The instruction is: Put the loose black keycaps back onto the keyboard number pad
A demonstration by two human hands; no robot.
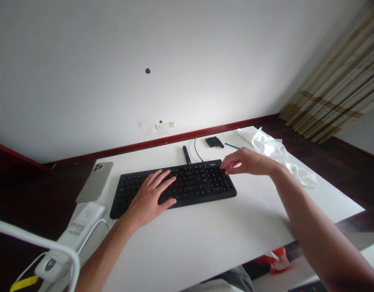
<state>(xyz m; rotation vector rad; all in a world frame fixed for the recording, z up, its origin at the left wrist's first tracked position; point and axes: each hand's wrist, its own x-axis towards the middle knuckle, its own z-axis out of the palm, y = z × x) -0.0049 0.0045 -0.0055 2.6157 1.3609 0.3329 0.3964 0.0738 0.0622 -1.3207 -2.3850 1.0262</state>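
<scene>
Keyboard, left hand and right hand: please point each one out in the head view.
Keyboard (189, 183): head view, on its keys near the middle.
Left hand (148, 198): head view, on the back of the hand.
Right hand (247, 161): head view, on the back of the hand.

This is looking like a home: beige fabric curtains (342, 89) are hanging, and dark-red skirting (187, 134) is edging a white wall (205, 48) above dark wooden flooring (345, 166).
</scene>
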